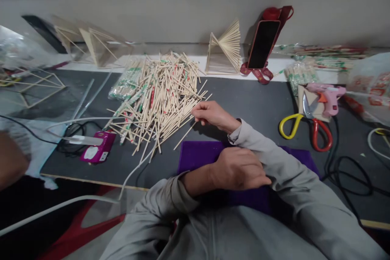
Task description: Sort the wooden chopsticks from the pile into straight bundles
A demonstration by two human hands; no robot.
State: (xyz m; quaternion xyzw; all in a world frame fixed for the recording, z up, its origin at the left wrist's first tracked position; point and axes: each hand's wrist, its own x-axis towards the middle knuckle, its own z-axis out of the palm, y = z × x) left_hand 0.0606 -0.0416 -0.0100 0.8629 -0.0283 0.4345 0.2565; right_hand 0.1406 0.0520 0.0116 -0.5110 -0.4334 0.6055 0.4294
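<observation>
My right hand point(211, 113) is at the right edge of a loose pile of wooden sticks point(170, 97), fingers pinched together. A single stick point(185, 135) lies just below its fingertips; whether the hand grips any stick is hidden. Lower down, my left hand point(236, 168) is curled closed above a purple cloth point(198, 154), close beside my right sleeve point(274, 158). Its back faces up, so anything in its palm is hidden. Several of the pile's sticks carry red or green marks.
At right are scissors point(307, 109) and a pink glue gun point(329, 95) with a black cable. A stick model point(225, 48) and a propped phone point(264, 44) stand by the wall. A magenta power box point(98, 147) with cords sits left. Another person's arm point(12, 160) shows far left.
</observation>
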